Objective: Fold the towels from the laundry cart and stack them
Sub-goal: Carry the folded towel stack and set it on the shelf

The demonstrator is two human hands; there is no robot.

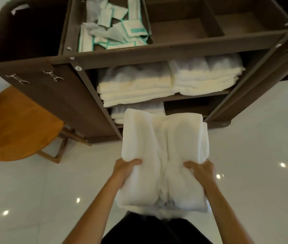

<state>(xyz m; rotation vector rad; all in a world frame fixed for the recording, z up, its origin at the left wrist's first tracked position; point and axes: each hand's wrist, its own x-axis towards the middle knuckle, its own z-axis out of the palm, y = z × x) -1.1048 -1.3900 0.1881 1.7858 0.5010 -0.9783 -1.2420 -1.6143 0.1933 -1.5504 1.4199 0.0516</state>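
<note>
With left grip (126, 169) and right grip (201, 170), clutching near edge of bulky folded white terry towel (157, 138), thumbs on top, fingers hidden beneath, bulk stretching ahead.

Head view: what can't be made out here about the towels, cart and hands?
All in the head view:
- Fingers of the left hand and right hand: under the held towels; only thumbs show.
- Lower-shelf stack: mostly behind the held towels.
- Cart's left bin: too dark to see inside.
- Packets in the top tray: print too small, blurred.
</note>
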